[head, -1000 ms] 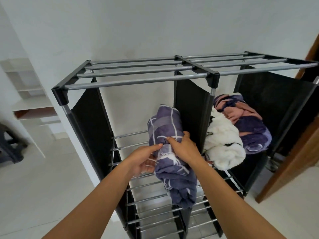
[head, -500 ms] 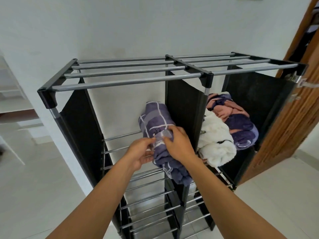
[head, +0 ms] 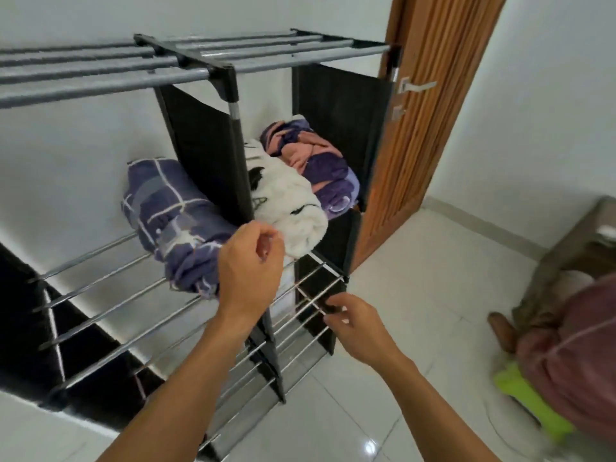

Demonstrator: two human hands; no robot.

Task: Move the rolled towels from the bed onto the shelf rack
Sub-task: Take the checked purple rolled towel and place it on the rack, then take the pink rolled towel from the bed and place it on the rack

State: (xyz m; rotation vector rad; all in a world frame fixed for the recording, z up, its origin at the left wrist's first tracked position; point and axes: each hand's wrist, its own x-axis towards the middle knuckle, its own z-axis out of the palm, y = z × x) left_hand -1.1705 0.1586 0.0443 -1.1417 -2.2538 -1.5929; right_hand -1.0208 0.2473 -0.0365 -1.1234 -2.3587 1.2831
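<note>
Right hand (head: pixel 355 323): nearest item, low at about 5 o'clock from the middle of the rack. Fingers loosely spread, palm down, holding nothing; fingertips (head: pixel 330 310) hover at the front bars of the right-hand bay, and whether they brush a bar cannot be told through the blur.

Left hand (head: pixel 248 271): just beyond, at the foot of the black centre divider panel (head: pixel 203 141). Fingers half curled and slack, gripping nothing. It sits just beside the near end of the towel below and is the nearer hand to it.

Purple rolled towel with white grid lines (head: pixel 173 221): lies on the middle tier of the black-and-chrome tube shelf rack (head: pixel 100 78), left bay, at 10 o'clock from the left hand. Long axis runs front to back, far end towards the white wall (head: pixel 83 135), near end drooping slightly over the front bars. Looks placed; judged to need at most a nudge inward.

White fluffy rolled towel with black markings (head: pixel 286 208): right bay, same tier, at 1 o'clock from the left hand, touching the divider.

Pink-and-purple rolled towel (head: pixel 313 158): behind and right of the white one, pressed against it.

Brown wooden door (head: pixel 433 111): at 2 o'clock, past the rack.

The bed is not clearly in view; a blurred pink bundle (head: pixel 566 355) lies at 4 o'clock.
</note>
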